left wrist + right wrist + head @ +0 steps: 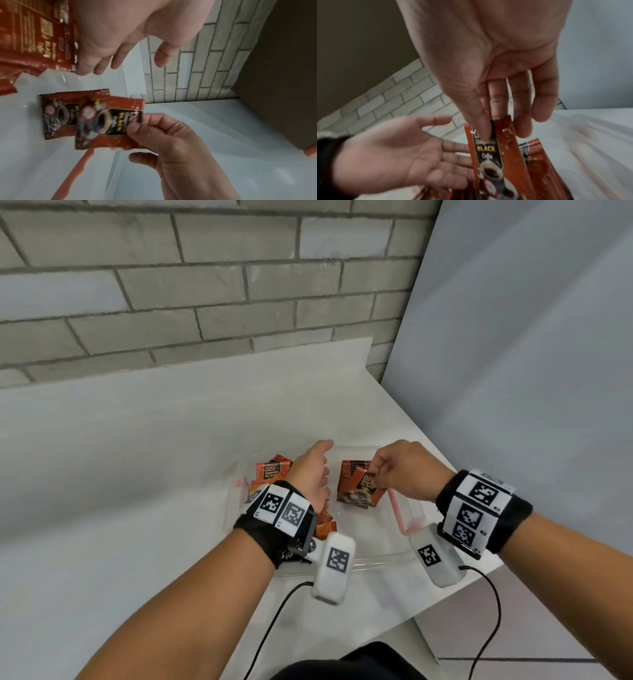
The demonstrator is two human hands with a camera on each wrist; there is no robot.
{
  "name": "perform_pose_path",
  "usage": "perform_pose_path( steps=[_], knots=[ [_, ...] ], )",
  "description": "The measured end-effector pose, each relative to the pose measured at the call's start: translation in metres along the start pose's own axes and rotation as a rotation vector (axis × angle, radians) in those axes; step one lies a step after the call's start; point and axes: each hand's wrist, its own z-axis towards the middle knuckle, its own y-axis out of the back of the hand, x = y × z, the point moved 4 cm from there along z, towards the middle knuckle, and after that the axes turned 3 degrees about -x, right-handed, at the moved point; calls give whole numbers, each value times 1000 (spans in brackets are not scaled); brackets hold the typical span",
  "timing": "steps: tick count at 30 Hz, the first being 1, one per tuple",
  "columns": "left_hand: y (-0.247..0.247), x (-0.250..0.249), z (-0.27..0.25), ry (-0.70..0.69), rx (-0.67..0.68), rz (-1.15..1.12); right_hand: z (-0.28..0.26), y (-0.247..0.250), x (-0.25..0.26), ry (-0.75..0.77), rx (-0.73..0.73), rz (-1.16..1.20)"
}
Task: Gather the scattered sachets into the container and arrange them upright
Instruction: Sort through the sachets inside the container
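A clear plastic container [376, 560] stands on the white table. My right hand [394, 470] pinches the top of a red-brown coffee sachet [363, 489] between thumb and fingers and holds it upright against a row of standing sachets [352, 469] at the far right of the container. The right wrist view shows that hand [496, 67], the held sachet [486, 155] and the row [539, 169]. My left hand [313, 470] is inside the container, flat and empty, palm towards the held sachet [106, 124]. Several loose sachets [272, 470] lie under and left of it.
The container has a pink clip handle [399, 515] on its right side. A grey brick wall runs behind the table, and a pale panel stands to the right. The table's right edge passes close to the container.
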Motion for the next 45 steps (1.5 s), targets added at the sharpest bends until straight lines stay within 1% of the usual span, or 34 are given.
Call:
perform_pose_path(
  steps=[2,5,12,17,22,27,30,35,37,40,45],
  knots=[
    [0,-2,7,48,-20,-32,2,-9,4,8,84,-172],
    [-3,-2,13,103,-4,-50,8,-18,9,2,131,-333],
    [-6,0,25,207,35,-42,20,-29,19,-61,185,-505],
    [-6,1,27,282,74,-54,28,-34,24,-50,178,-611],
    [-9,1,22,307,87,-75,32,-37,27,-20,209,-649],
    [-10,1,17,322,66,-81,36,-41,29,-9,179,-716],
    [-10,1,16,309,79,-74,38,-42,30,-4,178,-727],
    [-10,5,23,293,78,-119,38,-41,31,11,204,-724],
    [-10,6,21,279,52,-115,37,-40,32,16,197,-720],
    [-9,6,20,249,57,-98,37,-40,30,23,198,-707],
    [-9,4,15,264,75,-147,36,-38,25,14,191,-654]
  ],
)
